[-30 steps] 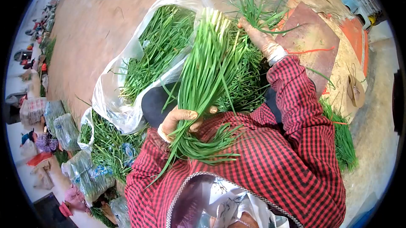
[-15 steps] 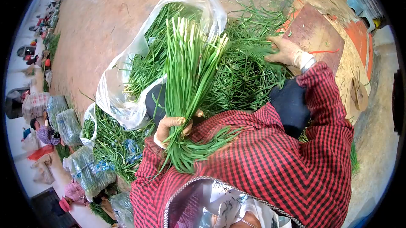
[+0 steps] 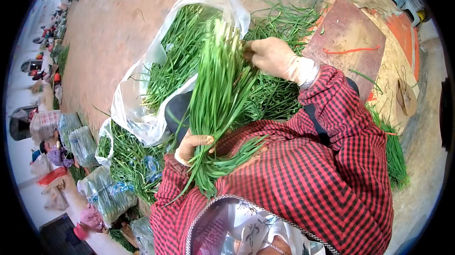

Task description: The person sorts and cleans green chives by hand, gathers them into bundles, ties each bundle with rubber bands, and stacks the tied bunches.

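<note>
My left hand [image 3: 193, 145], in a thin pale glove, is wrapped round the leafy lower part of a bunch of garlic chives [image 3: 218, 84]. The bunch stands nearly upright, its pale stem ends at the top and slightly blurred, its leaf tips bent over my lap. My right hand [image 3: 275, 57], gloved too, is at the upper right edge of the bunch, fingers bent and pinched at the stems. Under that hand lies a heap of loose green leaves [image 3: 277, 96]. Behind the bunch, a clear plastic bag [image 3: 135, 96] holds more chives.
A reddish-brown board [image 3: 348, 37] with a red strip [image 3: 350, 50] on it lies at right, beside a roll of tape [image 3: 404, 98]. More chives [image 3: 392, 153] lie at far right. Filled plastic bags [image 3: 106, 193] and people line the left side.
My right hand has moved left from over the loose heap to the top of the bunch. The bunch has shifted a little to the right. More of the board shows.
</note>
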